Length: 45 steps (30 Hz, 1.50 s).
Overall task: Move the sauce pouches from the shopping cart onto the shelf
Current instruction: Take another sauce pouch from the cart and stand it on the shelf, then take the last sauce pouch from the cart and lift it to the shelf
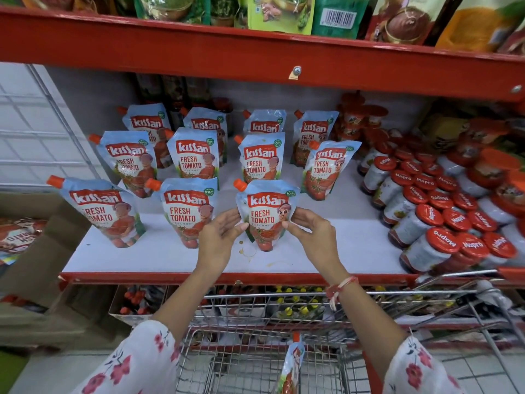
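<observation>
A light-blue tomato ketchup pouch [265,213] with an orange cap stands upright at the front of the white shelf [355,245]. My left hand [220,237] touches its left side and my right hand [312,231] pinches its right edge. Several more such pouches [190,207] stand in rows behind and to the left. One pouch [292,365] stands in the wire shopping cart [255,336] below, between my forearms.
Rows of red-lidded jars [443,220] lie stacked on the shelf's right side. A red upper shelf [255,58] carries packets overhead. Cardboard boxes [42,251] sit at the left. A lower shelf behind the cart holds bottles [295,305].
</observation>
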### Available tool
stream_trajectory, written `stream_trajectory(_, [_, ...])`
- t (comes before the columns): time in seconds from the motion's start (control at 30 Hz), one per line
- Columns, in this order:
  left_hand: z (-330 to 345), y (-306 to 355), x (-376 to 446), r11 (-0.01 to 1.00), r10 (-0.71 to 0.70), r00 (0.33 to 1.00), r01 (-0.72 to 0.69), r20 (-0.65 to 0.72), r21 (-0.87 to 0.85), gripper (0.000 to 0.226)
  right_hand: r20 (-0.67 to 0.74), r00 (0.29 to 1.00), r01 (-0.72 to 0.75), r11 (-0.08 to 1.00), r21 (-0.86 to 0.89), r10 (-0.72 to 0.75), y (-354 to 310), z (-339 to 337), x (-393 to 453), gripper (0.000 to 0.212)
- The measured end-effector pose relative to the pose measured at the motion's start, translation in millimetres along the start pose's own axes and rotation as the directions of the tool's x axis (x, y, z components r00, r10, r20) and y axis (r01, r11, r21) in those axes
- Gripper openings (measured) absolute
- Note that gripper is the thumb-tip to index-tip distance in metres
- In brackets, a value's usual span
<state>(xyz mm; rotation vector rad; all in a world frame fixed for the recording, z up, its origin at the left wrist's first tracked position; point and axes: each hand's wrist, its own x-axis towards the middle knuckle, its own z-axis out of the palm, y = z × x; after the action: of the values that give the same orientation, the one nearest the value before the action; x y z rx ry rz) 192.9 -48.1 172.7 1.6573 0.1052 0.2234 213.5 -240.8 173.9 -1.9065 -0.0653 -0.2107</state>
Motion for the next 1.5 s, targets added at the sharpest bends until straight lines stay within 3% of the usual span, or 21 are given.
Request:
stream_trajectory(0.1, [-4.5, -6.7, -14.0, 0.999, -0.035, 0.998, 0.036, -0.055, 0.011, 0.036, -0.076, 0.997, -0.020, 1.000, 0.000, 0.020, 3.4, -1.0, -21.8, 0.031])
stream_trajectory(0.27, [-2.0, -7.2, -64.0, 0.994, 0.059, 0.987, -0.044, -0.150, 0.098, 0.018, -0.125, 0.992, -0.020, 0.997, 0.080, 0.030, 6.4, -5.1, -79.9, 0.016])
stream_trajectory(0.47, [14.4, -45.5, -131.2, 0.967, 0.088, 0.996, -0.077, -0.034, 0.242, 0.014, -0.177, 0.979, -0.102, 0.994, 0.026, 0.105, 60.5, -4.1, -149.7, 0.009])
stream_trajectory(0.6, [28.9, -115.1, -169.5, 0.938, -0.138, 0.987, 0.105, 0.078, 0.330, 0.020, -0.147, 0.950, -0.293, 0.947, -0.130, 0.274, 125.9, -2.6, -190.9, 0.004])
stream_trajectory(0.73, [52.4, -175.5, -181.0, 0.849, -0.421, 0.895, 0.330, 0.150, 0.412, 0.026, -0.072, 0.861, -0.507, 0.841, -0.187, 0.503, 186.6, -3.5, -216.7, 0.006])
stream_trajectory(0.8, [66.8, -197.0, -177.9, 0.799, -0.492, 0.858, 0.379, 0.147, 0.467, 0.028, -0.066, 0.794, -0.606, 0.775, -0.182, 0.605, 210.7, -3.7, -222.1, 0.007])
stream_trajectory(0.93, [96.9, -230.9, -168.8, 0.701, -0.567, 0.806, 0.364, 0.170, 0.613, 0.033, -0.015, 0.696, -0.708, 0.683, -0.180, 0.718, 253.0, 0.4, -227.9, 0.023])
stream_trajectory(1.07, [118.4, -251.3, -166.5, 0.627, -0.636, 0.746, 0.350, 0.198, 0.696, 0.028, -0.056, 0.617, -0.777, 0.596, -0.201, 0.785, 273.8, 7.7, -226.9, 0.012])
stream_trajectory(1.2, [122.6, -257.0, -167.3, 0.603, -0.655, 0.740, 0.386, 0.156, 0.699, 0.026, -0.045, 0.503, -0.860, 0.495, -0.128, 0.863, 284.0, 13.0, -231.7, 0.038])
stream_trajectory(1.3, [115.6, -255.5, -170.6, 0.597, -0.663, 0.735, 0.406, 0.141, 0.691, 0.025, -0.033, 0.481, -0.873, 0.475, -0.115, 0.876, 291.8, 17.0, -239.5, 0.035])
stream_trajectory(1.43, [95.2, -250.7, -180.8, 0.632, -0.682, 0.723, 0.505, 0.111, 0.588, 0.022, 0.067, 0.465, -0.882, 0.469, -0.049, 0.883, 280.7, 16.0, -238.6, 0.012])
stream_trajectory(1.5, [81.3, -245.1, -184.5, 0.659, -0.694, 0.707, 0.546, 0.139, 0.518, 0.020, 0.245, 0.517, -0.843, 0.537, -0.019, 0.820, 262.6, 11.6, -235.2, 0.033])
